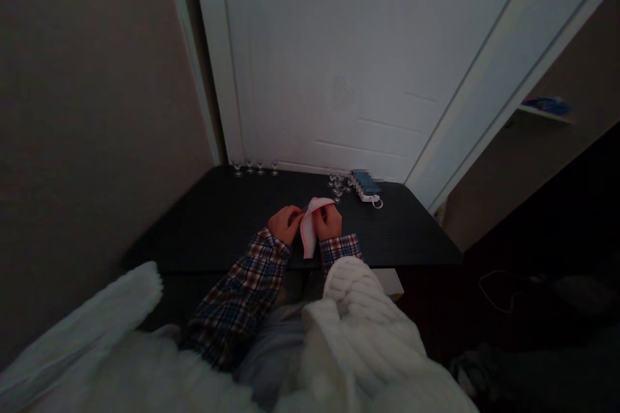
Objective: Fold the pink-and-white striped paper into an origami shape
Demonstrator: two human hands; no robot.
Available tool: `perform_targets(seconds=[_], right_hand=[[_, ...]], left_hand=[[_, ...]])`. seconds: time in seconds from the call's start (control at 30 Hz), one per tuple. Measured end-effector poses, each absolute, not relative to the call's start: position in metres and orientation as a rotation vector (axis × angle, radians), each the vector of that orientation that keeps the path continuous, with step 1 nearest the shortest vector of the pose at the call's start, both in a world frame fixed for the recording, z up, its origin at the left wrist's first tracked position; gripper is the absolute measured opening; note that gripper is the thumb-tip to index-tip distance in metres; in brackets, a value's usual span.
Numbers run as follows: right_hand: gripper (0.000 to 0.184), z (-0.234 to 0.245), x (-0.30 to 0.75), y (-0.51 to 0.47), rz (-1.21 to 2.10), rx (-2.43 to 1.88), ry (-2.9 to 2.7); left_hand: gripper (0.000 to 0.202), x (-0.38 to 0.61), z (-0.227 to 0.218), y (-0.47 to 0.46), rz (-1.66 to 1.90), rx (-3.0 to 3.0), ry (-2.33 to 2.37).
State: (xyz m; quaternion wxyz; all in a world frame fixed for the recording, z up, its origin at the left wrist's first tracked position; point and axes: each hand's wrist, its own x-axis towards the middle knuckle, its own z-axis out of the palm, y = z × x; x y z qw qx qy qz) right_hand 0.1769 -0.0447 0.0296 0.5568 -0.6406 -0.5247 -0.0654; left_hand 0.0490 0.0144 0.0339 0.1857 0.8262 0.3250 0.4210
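Note:
A thin pink-and-white cloth (309,235) hangs in folds between my two hands, over the front part of the dark table. My right hand (329,222) is closed on it from the right, its fingers partly covered by a fold. On the other side, my left hand (283,224) pinches at the cloth's left edge. Something small and dim shows at those fingertips; I cannot make out what it is. Beyond the hands, a cluster of small clear stemmed glasses (338,191) stands on the table. Several more such glasses (260,168) are lined up at the back left.
The dark table (208,219) stands against a white door panel (310,64). A phone-like device with a ring strap (367,186) lies right of the glass cluster. A pale box (390,282) shows below the front edge. Fluffy white fabric (387,342) fills the foreground.

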Motion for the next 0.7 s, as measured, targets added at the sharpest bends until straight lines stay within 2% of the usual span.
perform_targets(seconds=[0.33,0.7], right_hand=[[0.027,0.0281,0.1787,-0.0414,-0.142,-1.543,-1.247],[0.022,0.0311,0.1758,-0.0441,-0.140,-1.537,-1.256]], left_hand=[[0.019,0.0492,0.0312,0.0166,1.179,2.283,0.959],[0.030,0.0491,0.0320,0.0177,1.121,2.332,0.921]])
